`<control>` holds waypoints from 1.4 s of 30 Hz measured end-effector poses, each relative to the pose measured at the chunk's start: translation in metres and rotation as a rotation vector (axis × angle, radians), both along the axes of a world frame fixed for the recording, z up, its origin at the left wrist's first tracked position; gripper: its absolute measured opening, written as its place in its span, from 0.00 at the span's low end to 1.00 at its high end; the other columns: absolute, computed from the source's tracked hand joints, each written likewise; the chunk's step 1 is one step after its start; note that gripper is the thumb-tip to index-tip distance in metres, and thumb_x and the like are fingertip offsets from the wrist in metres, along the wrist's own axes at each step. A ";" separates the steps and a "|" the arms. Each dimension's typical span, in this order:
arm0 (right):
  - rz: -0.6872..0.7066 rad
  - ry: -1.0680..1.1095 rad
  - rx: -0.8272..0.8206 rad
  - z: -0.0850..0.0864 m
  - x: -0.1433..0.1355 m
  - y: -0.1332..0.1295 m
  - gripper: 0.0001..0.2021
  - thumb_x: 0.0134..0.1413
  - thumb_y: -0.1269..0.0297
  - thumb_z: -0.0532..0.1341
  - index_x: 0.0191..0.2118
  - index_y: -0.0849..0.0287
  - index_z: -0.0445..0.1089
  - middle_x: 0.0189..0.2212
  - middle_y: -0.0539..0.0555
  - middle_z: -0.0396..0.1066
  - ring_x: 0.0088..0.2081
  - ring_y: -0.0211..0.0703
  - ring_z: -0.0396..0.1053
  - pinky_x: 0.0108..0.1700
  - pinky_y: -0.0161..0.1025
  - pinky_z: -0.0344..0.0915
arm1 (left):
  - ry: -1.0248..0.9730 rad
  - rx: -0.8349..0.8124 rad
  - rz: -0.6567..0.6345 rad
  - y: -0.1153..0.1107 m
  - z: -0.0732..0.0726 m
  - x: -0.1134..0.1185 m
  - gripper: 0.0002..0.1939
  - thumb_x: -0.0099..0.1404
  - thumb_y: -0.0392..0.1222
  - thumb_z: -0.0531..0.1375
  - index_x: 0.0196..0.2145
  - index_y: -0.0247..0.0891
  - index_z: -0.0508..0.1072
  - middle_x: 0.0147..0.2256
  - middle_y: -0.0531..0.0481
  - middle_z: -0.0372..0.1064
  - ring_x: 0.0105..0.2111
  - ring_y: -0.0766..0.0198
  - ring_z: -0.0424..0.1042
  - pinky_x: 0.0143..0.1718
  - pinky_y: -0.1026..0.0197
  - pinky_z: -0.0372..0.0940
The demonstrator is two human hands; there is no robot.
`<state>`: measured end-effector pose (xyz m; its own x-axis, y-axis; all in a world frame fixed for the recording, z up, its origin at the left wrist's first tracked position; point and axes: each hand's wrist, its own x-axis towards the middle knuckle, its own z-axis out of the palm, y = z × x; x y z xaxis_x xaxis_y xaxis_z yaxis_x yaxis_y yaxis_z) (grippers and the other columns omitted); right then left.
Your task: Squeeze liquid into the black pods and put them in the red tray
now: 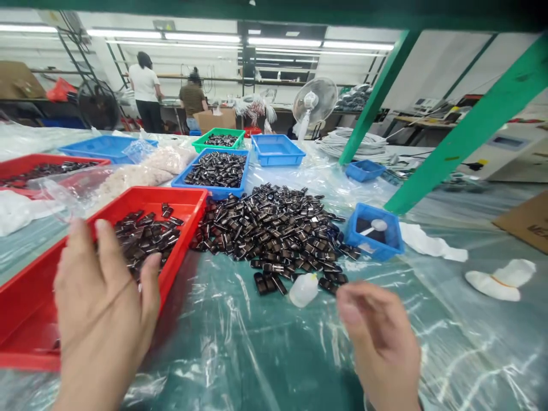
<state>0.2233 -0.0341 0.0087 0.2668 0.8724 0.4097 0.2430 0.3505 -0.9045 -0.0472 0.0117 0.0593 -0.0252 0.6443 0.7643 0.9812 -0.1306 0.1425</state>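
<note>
Fingers (111, 248) of the left hand (103, 314) are spread wide at the red tray (25, 297); the right hand (385, 342) is curled near the white bottle (303, 291), whether gripping cannot be told

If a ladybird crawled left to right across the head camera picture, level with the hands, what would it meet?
Left hand → small white bottle → right hand → white piece with an orange band.
</note>
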 end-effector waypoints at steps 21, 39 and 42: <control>0.249 -0.191 -0.384 -0.022 -0.008 0.011 0.14 0.62 0.56 0.55 0.51 0.48 0.57 0.41 0.52 0.69 0.44 0.46 0.70 0.44 0.41 0.68 | -0.590 -0.880 -0.806 0.007 -0.075 0.069 0.10 0.72 0.37 0.50 0.50 0.40 0.61 0.37 0.50 0.70 0.38 0.62 0.71 0.39 0.58 0.68; 0.332 -0.312 -0.228 -0.007 0.011 -0.002 0.13 0.60 0.60 0.59 0.49 0.40 0.65 0.40 0.47 0.74 0.33 0.38 0.76 0.32 0.29 0.73 | -0.775 -0.979 -0.877 -0.005 -0.057 0.046 0.17 0.75 0.42 0.44 0.54 0.52 0.66 0.46 0.52 0.64 0.49 0.59 0.62 0.53 0.59 0.55; 0.322 -0.348 -0.224 -0.005 0.014 -0.002 0.13 0.59 0.63 0.60 0.49 0.41 0.65 0.39 0.47 0.75 0.33 0.39 0.77 0.31 0.29 0.73 | -0.764 -0.930 -0.913 -0.006 -0.057 0.046 0.18 0.75 0.40 0.44 0.56 0.55 0.63 0.49 0.53 0.62 0.52 0.61 0.60 0.53 0.61 0.56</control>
<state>0.2369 -0.0358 0.0032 -0.1483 0.9641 0.2205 0.4538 0.2644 -0.8510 -0.0012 0.0054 0.0027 0.4483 0.8906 0.0764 0.2692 -0.2159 0.9386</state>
